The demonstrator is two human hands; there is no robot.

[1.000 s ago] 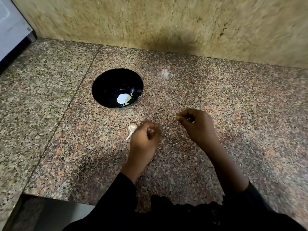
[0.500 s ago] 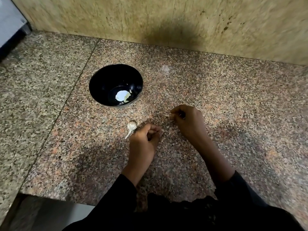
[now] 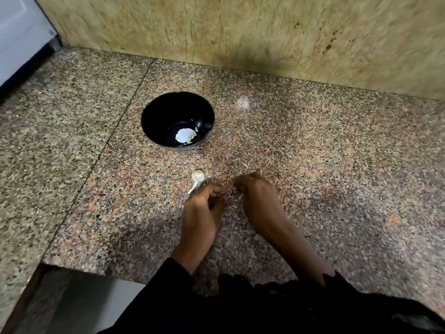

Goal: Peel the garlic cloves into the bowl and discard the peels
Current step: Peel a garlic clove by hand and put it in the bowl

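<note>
At the far left a grey-white appliance (image 3: 21, 37) stood against the wall, off the speckled pink-and-grey granite surface (image 3: 337, 165). Next came the round black bowl (image 3: 154, 112), holding a pale patch at its bottom that looked like peeled garlic, though I could not be sure through the glare. Nearer to me, between the bowl and my hands, lay the small white unpeeled garlic piece with its thin stalk (image 3: 197, 177), its stalk reaching just beside my left hand (image 3: 202, 208).

That hand's fingers (image 3: 218, 192) were curled in tight; I judged they pinched a clove, but the blur hid it. My right hand (image 3: 255, 191) was close beside it, its fingers (image 3: 242, 185) curled too, apparently nipping a wisp of skin. A pale scrap of peel (image 3: 245, 165) lay on the surface just beyond.

To do this well, I judged I should hold the clove firm with the left, strip the skin in long pulls, and keep the peels off to one side, well apart from the bowl.
</note>
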